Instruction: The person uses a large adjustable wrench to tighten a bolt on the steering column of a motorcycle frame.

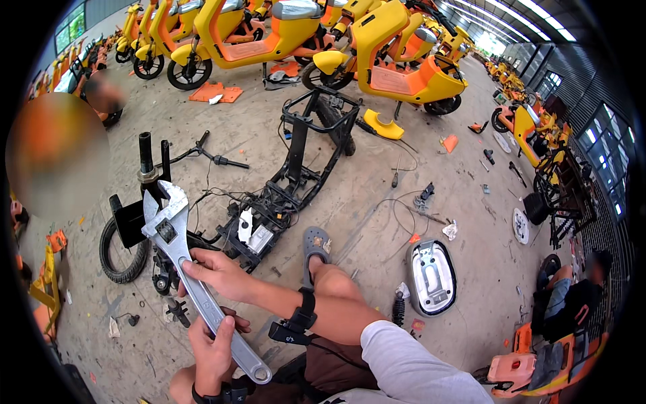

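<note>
A large silver adjustable wrench [207, 304] slants across the lower left, its jaws at the upper end and a holed handle end near my lap. My right hand [221, 273] grips it just below the head, fingers wrapped behind the handle. Lower down, my left hand [212, 343] holds the handle, thumb along its face. The wrench head is in front of the upright steering tube [146, 155] of a stripped black scooter frame [296, 161]; I cannot tell whether the jaws touch it. Behind the wrench lies the frame's front wheel [128, 275]. Wires and a silver box [260, 238] sit in the frame's middle.
An upturned scooter seat [433, 279] and a black shock absorber [399, 308] lie to my right. A screwdriver [396, 178], cables and a yellow panel [383, 125] are farther off. Yellow scooters [269, 40] line the back. One person [572, 296] sits at right; a blurred figure is at left.
</note>
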A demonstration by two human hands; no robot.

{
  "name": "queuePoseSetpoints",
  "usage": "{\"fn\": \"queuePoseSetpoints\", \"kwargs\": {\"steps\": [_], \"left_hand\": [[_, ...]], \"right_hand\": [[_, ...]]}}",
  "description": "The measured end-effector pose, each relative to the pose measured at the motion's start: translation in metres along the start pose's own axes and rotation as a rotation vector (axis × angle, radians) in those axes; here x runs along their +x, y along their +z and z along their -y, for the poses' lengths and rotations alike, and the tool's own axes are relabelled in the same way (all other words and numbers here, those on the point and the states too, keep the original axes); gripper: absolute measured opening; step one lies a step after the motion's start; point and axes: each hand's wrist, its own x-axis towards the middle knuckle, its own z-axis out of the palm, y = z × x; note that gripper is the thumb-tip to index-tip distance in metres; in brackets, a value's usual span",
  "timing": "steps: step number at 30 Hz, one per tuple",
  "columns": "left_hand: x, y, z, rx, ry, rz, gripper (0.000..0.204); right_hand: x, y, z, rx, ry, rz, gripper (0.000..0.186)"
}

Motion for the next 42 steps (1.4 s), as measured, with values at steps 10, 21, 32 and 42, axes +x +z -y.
{"fn": "queuePoseSetpoints", "kwargs": {"steps": [10,21,32,42], "left_hand": [[0.003,-0.016,0.005,-0.06,-0.043,0.109,0.022],[0.001,-0.025,-0.007,-0.045,-0.03,0.11,0.026],[0.006,-0.032,-0.028,-0.089,-0.044,0.12,0.029],[0.002,-0.035,-0.039,-0.009,-0.013,0.121,0.023]], "right_hand": [[0.002,0.009,0.006,0.014,0.035,-0.1,0.027],[0.01,0.019,0.005,-0.052,-0.016,-0.085,0.03],[0.016,0.024,0.006,-0.078,-0.066,-0.155,0.028],[0.02,0.031,0.007,-0.074,-0.117,-0.126,0.028]]}}
